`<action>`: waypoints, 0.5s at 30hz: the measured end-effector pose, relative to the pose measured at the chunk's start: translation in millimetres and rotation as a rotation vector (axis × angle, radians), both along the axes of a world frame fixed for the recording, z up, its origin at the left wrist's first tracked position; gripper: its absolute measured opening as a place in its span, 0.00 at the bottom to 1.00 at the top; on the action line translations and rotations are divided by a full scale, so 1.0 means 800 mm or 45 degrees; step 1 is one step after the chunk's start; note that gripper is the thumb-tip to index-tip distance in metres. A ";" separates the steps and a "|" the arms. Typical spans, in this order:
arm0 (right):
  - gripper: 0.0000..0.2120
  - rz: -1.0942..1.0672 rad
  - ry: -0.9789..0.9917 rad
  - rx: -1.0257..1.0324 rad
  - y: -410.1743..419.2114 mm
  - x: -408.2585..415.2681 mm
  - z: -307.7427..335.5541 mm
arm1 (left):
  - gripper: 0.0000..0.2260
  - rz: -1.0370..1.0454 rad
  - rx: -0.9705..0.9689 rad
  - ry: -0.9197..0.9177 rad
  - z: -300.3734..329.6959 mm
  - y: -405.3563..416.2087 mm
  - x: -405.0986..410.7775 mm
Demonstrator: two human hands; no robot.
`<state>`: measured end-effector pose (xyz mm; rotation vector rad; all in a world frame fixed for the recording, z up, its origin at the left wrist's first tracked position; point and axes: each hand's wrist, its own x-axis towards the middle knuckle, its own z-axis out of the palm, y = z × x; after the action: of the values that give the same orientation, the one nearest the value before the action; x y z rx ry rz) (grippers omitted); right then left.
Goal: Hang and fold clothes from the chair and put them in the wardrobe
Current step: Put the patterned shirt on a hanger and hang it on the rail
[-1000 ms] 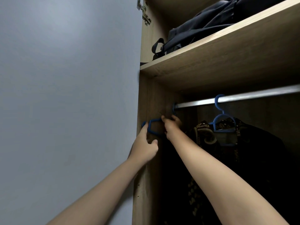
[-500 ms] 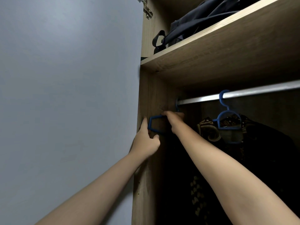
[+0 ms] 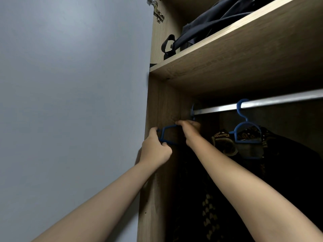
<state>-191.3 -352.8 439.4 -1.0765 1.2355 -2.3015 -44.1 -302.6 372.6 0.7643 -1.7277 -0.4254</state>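
Both of my arms reach up into the open wardrobe. A blue plastic hanger [image 3: 166,135] hangs at the far left end of the metal rail [image 3: 262,103], its hook against the side wall. My left hand [image 3: 154,151] grips the hanger's left end. My right hand [image 3: 189,130] holds its top near the hook. A dark garment [image 3: 185,172] hangs below this hanger, hard to make out in the shadow. Further right, a second blue hanger [image 3: 246,130] carries a black garment with gold embroidery [image 3: 279,154].
The wooden shelf [image 3: 227,55] above the rail holds a dark bag [image 3: 209,27]. The wardrobe's side panel [image 3: 157,189] stands just left of my hands. A grey-blue open door [image 3: 70,102] with a hinge [image 3: 157,11] fills the left.
My view has tilted slightly, so the rail and hangers sit lower in frame. Both hands stay on the left hanger; the left hand has closed more firmly on its end.
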 end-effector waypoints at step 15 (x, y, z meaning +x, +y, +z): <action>0.30 -0.094 0.166 -0.060 0.026 -0.014 0.010 | 0.11 0.162 -0.223 0.078 0.021 0.019 0.012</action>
<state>-202.7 -332.1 447.7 -1.2346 1.2952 -2.3591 -34.9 -287.4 389.4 0.7217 -1.6249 -0.2057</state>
